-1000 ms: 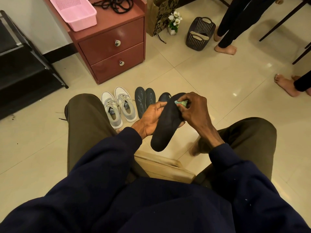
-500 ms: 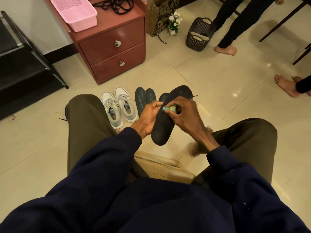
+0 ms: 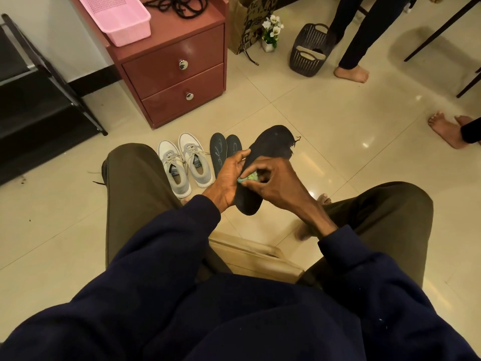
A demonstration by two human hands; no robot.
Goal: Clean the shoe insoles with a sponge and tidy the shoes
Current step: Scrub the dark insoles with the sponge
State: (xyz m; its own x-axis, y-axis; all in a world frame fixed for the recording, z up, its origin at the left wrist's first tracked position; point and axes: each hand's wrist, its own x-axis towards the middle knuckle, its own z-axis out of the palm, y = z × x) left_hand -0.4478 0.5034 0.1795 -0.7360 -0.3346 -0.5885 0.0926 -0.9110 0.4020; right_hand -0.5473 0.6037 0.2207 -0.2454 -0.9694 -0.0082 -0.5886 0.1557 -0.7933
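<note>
The right hand (image 3: 270, 183) pinched a small green sponge (image 3: 248, 177) against the black insole (image 3: 268, 147), pressing to scrub. The left hand (image 3: 229, 175) curled round the insole's edge, seemingly mid-length, bracing it above the floor (image 3: 338, 157). Two spare insoles (image 3: 225, 152) lay beside the grey shoes (image 3: 182, 162), within reach.

Head view; steeply downward; close

The floor (image 3: 325, 121) is smooth, shiny tile. The insole (image 3: 270, 144) is black and dull, with a frayed edge. The sponge (image 3: 250, 177) looks soft. The shoes (image 3: 184, 165) are grey cloth. The pink basket (image 3: 117, 19) is plastic with tiny holes. The knobs (image 3: 183, 64) are shiny metal.
</note>
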